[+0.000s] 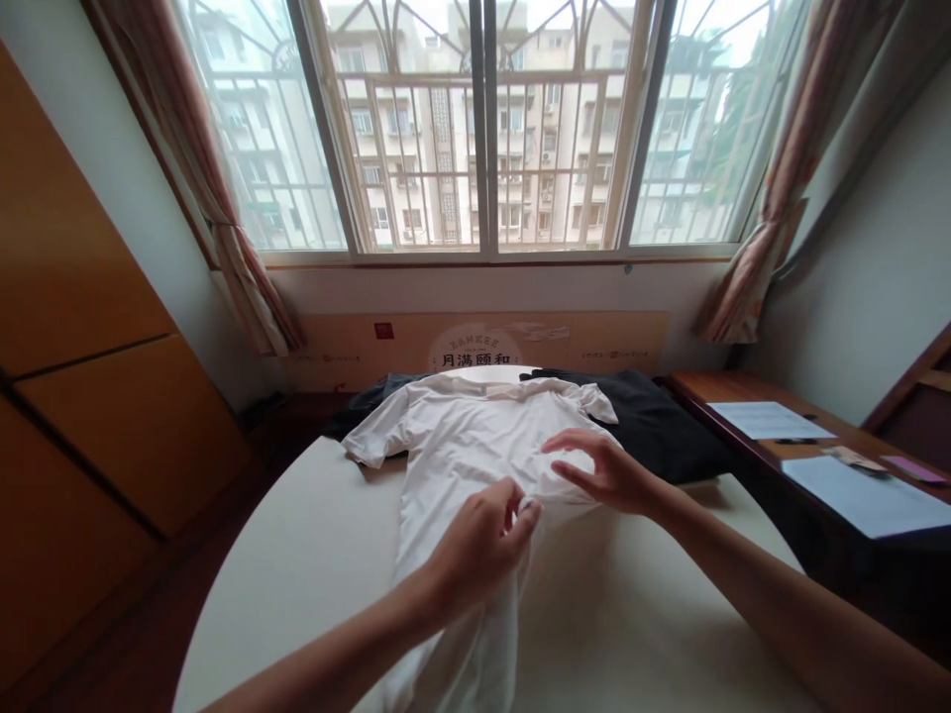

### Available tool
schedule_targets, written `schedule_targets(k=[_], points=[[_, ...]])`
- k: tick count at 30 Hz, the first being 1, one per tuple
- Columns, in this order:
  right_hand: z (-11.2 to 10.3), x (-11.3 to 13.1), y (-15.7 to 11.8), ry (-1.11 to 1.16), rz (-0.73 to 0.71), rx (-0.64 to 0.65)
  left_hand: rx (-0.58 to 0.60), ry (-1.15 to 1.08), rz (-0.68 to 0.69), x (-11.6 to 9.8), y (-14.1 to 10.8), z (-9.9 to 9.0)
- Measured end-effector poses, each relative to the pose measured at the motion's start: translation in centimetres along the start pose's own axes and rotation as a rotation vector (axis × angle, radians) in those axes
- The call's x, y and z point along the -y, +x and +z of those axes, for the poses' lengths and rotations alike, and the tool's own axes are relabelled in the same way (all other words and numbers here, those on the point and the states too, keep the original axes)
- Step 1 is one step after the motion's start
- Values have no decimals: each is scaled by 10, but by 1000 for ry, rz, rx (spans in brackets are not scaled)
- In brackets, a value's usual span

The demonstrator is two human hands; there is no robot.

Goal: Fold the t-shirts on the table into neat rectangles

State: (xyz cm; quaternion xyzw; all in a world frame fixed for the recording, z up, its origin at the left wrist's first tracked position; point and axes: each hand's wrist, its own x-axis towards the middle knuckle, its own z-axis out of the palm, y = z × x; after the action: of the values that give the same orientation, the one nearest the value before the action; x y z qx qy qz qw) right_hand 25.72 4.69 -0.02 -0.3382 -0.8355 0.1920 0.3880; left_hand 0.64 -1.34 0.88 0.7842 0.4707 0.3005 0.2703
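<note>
The left hand (486, 530) of a person with bare arms reaches over the middle of a white, short-sleeved, thin cloth T-shirt (457, 446), thumb and fingers closed in what looks like a pinch on a small fold of its fabric. The right hand (609, 473), just beyond and beside it, is loosely curved, thumb and forefinger apart; it grips nothing visible, though whether its fingertips brush the cloth cannot be told.

The shirt lies on a pale, round-edged tabletop (289, 564), its collar (486, 389) toward the far edge and its lower part running back toward the person. The upper part is laid out, with the left sleeve (378, 431) extended outward. What remains uneven is the rest: the right sleeve (598, 403) is crumpled, fine wrinkles cross the chest, and the lower right side draws inward beneath the hands. The cloth looks soft and light, slightly sheer lower down. The shirt appears unfolded, so the work seems at an early stage.

Beyond the right sleeve rests a black fabric garment (661, 426); a dark bluish cloth (364, 401) lies behind the left sleeve. To the right, a brown wooden desk (694, 394) holds white paper sheets (866, 495). Behind stand a long beige printed panel (616, 337) and a wide barred window (486, 129).
</note>
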Motion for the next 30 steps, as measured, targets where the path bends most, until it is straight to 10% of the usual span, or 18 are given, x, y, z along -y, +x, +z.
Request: schedule_targets(k=[9, 15, 21, 30], points=[[23, 34, 0, 110, -32, 79, 112, -291, 13, 8, 11, -16], [-7, 15, 4, 489, 79, -106, 534, 76, -36, -17, -13, -40], [-33, -3, 2, 845, 317, -282, 645, 430, 112, -12, -29, -39], [-61, 13, -10, 798, 425, 270, 637, 471, 109, -25, -18, -66]])
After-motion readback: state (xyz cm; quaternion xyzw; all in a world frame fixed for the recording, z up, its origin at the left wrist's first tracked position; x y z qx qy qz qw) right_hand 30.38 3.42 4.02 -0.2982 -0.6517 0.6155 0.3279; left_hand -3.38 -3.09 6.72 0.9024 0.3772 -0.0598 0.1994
